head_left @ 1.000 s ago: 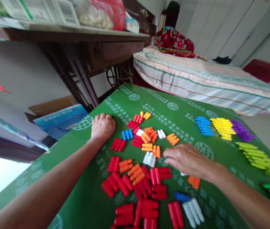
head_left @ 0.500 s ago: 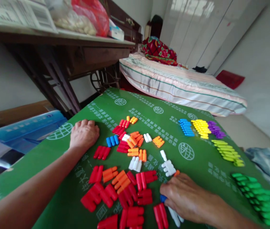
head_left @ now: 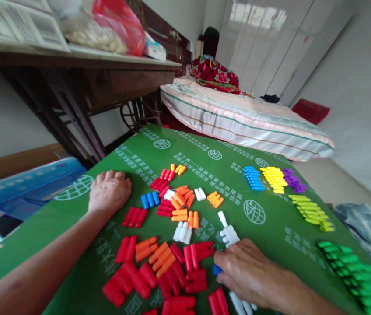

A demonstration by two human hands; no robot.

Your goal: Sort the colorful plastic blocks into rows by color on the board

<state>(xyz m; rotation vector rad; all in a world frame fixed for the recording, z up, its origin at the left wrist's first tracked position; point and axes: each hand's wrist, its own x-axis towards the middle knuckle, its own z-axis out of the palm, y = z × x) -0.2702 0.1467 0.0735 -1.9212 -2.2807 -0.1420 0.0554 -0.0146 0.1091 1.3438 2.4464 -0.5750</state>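
Note:
My left hand (head_left: 109, 189) rests on the green board (head_left: 188, 146) at the left, its fingers curled in a loose fist with nothing visible in them. At the lower right, my right hand (head_left: 249, 273) is closed on a blue plastic piece (head_left: 217, 269), mostly hidden by the fingers. White ribbed pieces (head_left: 229, 236) lie just beyond that hand, and another white piece (head_left: 240, 304) shows below it. To its left are red pieces (head_left: 196, 281) made of joined rounded tubes. Orange pieces (head_left: 162, 258) and a blue piece (head_left: 150, 200) lie between my hands.
Sorted rows stand along the right: blue (head_left: 253, 178), yellow (head_left: 273, 179), purple (head_left: 293, 180), lime (head_left: 310, 212) and green (head_left: 352, 273). A wooden table (head_left: 106, 87) with bags stands at the left back. Behind the board is a bed (head_left: 244, 118).
The view has shifted slightly, so the board's things sit a little lower and to the left. My right hand keeps hold of the blue piece; my left hand stays on the board.

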